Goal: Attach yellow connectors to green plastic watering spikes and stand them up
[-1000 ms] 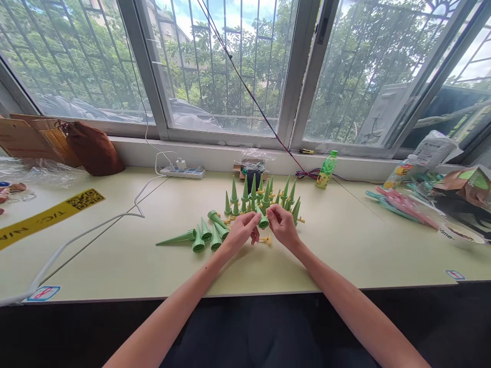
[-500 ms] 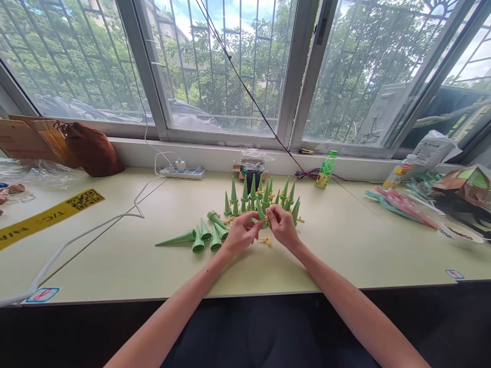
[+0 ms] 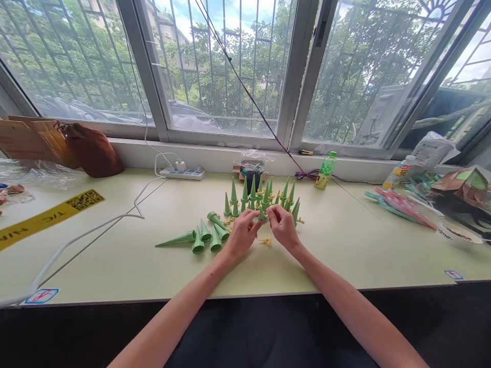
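My left hand and my right hand meet over the middle of the pale green table, both pinched on one small green cone held point up between them. Just behind my fingers stands a cluster of upright green cones with small yellow pieces among them. A second group of green cones lies on its side to the left of my left hand. A loose yellow piece rests on the table between my wrists.
A white cable runs from a power strip across the left side. A yellow label strip and a brown pouch lie far left. A green bottle stands at the sill; bags and pink tools crowd the right.
The cone between my fingers has turned from tilted, wide end toward me, to upright. Both hands stayed in about the same place.
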The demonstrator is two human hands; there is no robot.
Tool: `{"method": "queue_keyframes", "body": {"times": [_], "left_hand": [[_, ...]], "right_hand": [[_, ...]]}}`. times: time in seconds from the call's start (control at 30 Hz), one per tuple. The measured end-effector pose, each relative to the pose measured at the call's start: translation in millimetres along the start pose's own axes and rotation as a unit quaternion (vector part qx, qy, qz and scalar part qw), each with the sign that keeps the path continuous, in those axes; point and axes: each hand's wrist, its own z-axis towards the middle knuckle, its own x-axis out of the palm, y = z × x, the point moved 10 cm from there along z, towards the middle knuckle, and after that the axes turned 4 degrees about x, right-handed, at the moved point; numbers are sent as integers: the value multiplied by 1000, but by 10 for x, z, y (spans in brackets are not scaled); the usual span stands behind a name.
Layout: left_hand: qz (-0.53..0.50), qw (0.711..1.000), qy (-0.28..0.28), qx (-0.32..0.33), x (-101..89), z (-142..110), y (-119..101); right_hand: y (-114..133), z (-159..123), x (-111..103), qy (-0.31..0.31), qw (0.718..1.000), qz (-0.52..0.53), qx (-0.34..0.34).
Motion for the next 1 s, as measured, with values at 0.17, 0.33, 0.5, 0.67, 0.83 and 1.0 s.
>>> {"method": "queue_keyframes", "body": {"times": [0.17,0.33,0.5,0.67,0.83,1.0], "left_hand": [[-35,997,-29,-64,-47,-7,92],[-143,979,13,-147,95,-35,260],[-201,958,46,-198,184,-66,317],[-206,956,65,-200,209,-67,298],[-186,965,68,-172,189,-54,273],[-159,975,59,-143,140,-39,221]], "right_hand": [[-23,-3,-69,-26,999,22,11],[-6,-9,-15,-2,1000,28,-4],[15,-30,47,25,999,21,-22],[16,-30,49,26,999,20,-24],[34,-22,40,24,999,21,-21],[69,-16,11,16,999,23,-30]]}}
